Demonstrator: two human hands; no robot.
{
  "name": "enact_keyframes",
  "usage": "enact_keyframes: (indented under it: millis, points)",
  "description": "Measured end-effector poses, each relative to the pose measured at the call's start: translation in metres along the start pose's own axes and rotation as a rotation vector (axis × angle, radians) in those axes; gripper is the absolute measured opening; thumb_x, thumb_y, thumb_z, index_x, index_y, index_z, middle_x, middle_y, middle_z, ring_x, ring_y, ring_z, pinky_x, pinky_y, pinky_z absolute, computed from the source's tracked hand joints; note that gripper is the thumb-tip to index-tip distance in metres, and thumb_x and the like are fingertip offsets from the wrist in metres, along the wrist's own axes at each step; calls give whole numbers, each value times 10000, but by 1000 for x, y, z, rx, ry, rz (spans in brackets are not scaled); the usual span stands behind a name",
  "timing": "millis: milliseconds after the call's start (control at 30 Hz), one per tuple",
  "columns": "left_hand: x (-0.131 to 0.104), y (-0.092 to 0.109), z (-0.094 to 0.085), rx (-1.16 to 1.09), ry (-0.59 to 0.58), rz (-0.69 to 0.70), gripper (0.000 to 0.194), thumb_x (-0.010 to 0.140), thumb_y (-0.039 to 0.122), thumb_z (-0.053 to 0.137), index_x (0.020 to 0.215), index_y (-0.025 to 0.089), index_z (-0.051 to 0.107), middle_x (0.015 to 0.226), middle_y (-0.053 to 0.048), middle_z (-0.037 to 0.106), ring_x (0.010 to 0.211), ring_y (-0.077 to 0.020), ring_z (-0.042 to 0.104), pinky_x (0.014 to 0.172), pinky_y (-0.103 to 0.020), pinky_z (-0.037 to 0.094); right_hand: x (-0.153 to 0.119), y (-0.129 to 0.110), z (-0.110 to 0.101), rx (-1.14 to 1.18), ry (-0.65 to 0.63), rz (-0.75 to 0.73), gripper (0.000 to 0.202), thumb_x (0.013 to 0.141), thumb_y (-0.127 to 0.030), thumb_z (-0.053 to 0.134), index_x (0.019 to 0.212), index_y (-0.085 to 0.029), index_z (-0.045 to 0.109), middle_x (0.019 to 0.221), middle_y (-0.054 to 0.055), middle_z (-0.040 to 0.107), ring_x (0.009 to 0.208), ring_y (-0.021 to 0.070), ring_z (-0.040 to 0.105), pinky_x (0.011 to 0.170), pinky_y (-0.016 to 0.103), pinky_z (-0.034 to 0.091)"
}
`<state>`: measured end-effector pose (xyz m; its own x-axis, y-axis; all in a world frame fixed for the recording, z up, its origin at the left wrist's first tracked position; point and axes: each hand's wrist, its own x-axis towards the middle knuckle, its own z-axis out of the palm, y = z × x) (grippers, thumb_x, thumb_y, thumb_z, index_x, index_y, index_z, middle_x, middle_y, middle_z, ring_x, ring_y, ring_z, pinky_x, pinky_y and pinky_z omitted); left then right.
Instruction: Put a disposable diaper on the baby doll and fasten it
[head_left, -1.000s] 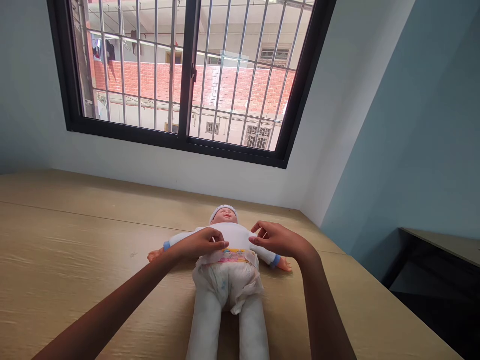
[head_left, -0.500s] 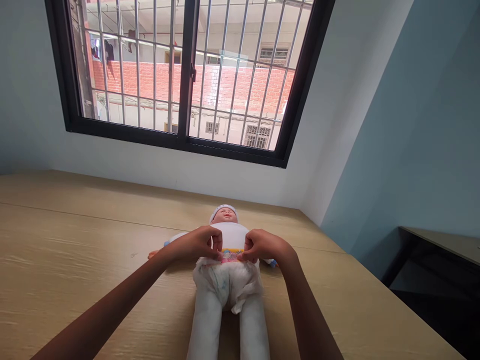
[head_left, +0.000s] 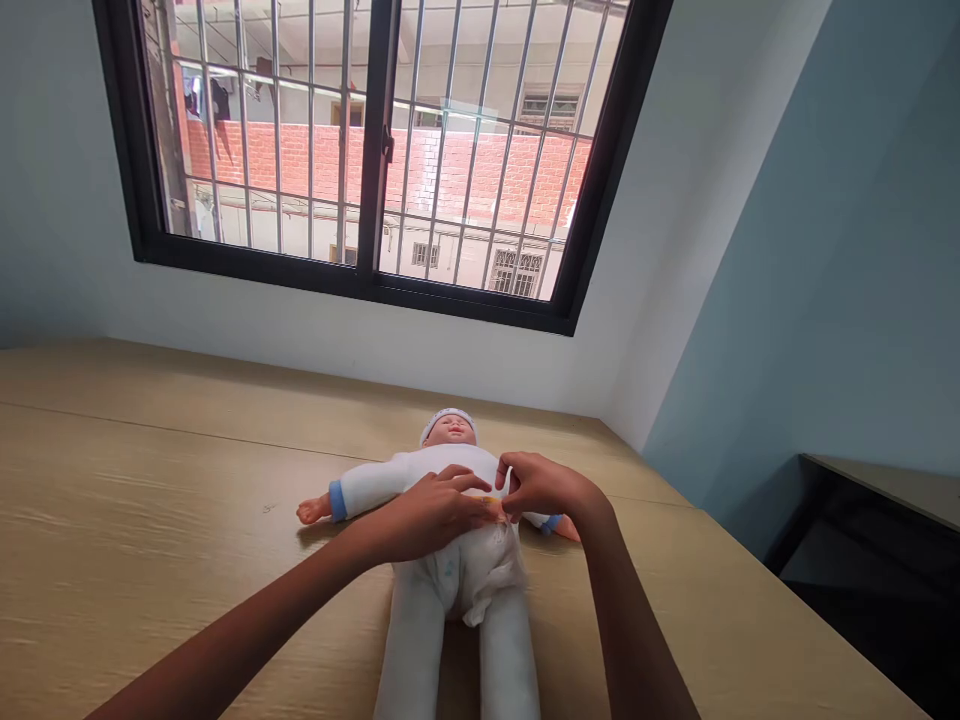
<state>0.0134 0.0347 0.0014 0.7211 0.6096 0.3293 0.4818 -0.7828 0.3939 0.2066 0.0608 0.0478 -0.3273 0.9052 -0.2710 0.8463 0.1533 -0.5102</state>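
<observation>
A baby doll in white clothes with blue cuffs lies on its back, its head away from me. Around its hips is a white diaper with a coloured waistband, partly hidden by my hands. My left hand lies across the front of the waistband, fingers stretched out and pointing right. At the right end of the waistband, my right hand has its thumb and curled index finger close together on the diaper's edge. The fingertips of both hands nearly meet.
The doll rests on a light wooden table. Behind it is a wall with a black-framed, barred window. To the right stands a dark piece of furniture, lower than the window.
My left hand has moved right from the waistband's left side, and its pinch has opened into stretched fingers across the front. My right hand has shifted slightly right.
</observation>
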Motion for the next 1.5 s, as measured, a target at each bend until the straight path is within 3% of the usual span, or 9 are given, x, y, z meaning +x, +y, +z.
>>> enact_keyframes:
  millis: [167,433,667,833,1033,1333,1500]
  points:
    - [0,-1,4,-112,-74,35,389,933,195,372,1216,360,581,1327,82,534,1351,-281,296,1102,-416,227,-4,8,-9,-86,66,1,216,634,-125,602,812,-207,511,672,-43,594,661,136,611,507,194,338]
    - [1,-8,12,29,-150,6,375,972,345,310,1319,357,452,1422,36,436,1388,-245,238,1099,-470,189,-9,14,-17,-192,141,-65,182,654,-134,599,816,-209,565,726,-31,532,644,112,502,515,195,315]
    - [2,-5,12,53,-165,10,352,962,354,352,1293,354,471,1411,47,451,1392,-235,229,1114,-458,163,-6,-2,-7,-196,140,-196,186,641,-101,561,797,-201,547,644,-49,487,587,93,446,500,194,291]
    - [2,-2,11,26,-140,18,346,947,380,375,1262,341,514,1362,14,504,1360,-268,289,1126,-484,134,-2,-14,3,-195,113,-190,183,645,-151,605,806,-203,536,693,-39,543,614,105,481,493,200,306]
    - [1,-7,14,70,-120,-23,340,919,461,420,1223,367,539,1372,-13,475,1332,-258,318,1114,-517,147,7,-11,9,-212,73,-233,192,665,-145,605,842,-202,560,694,-35,556,621,107,509,505,190,323]
    - [0,-5,10,53,-138,26,299,943,411,387,1178,369,566,1351,8,494,1343,-250,301,1115,-506,153,7,-7,7,-165,129,-315,168,718,-269,637,846,-196,555,646,-45,551,609,109,508,533,200,345]
    - [0,-7,10,57,-149,28,293,937,431,400,1187,394,549,1344,24,502,1342,-227,306,1117,-501,152,7,-12,11,-202,146,-238,131,720,-233,616,827,-189,554,726,-18,590,637,117,529,530,205,347]
